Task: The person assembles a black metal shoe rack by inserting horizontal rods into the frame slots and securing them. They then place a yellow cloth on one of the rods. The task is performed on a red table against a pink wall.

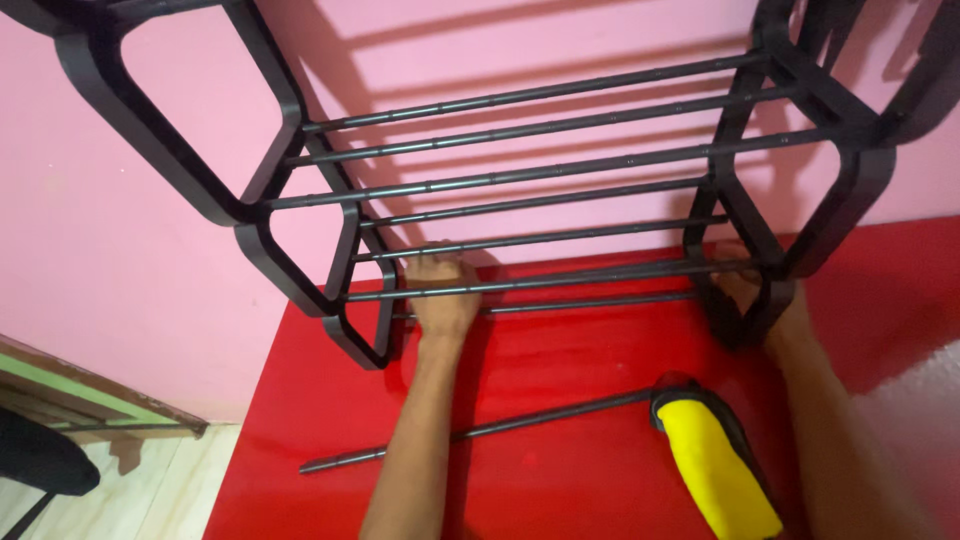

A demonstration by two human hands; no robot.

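black rack [560, 170] of thin rods and rounded side frames, standing on a red surface [600, 350] against a pink wall [110, 240], filling the far half of the view.

left hand [443, 292] curled shut around a low front rod [560, 282], near the rack's left side frame [350, 300], fingers wrapped over the bar from above, knuckles toward the wall. second low rod just nearer, running right from beside the same hand.

right hand [765, 305] at the foot of the right side frame [760, 290], largely hidden behind the black plastic; touching it, but cannot tell whether fingers are closed or spread.

loose rod [480, 430] lying free on the red surface, near side, slanting from lower left up toward the right, passing behind the left forearm. right end close to a yellow and black object [715, 455], near right, partly cut off by the bottom edge; kind unclear.

left edge of the red surface slanting from the rack's left foot down to the near left, with pale floor tiles [140, 490] beyond it. dark rounded shape [40, 460] at far left on the floor. green and brown strip [90, 395] along the base of the wall.

open red room between the two forearms and to the right of the right arm; less room at left, where the loose rod's tip sits close to the edge. upper rods well apart from both hands.
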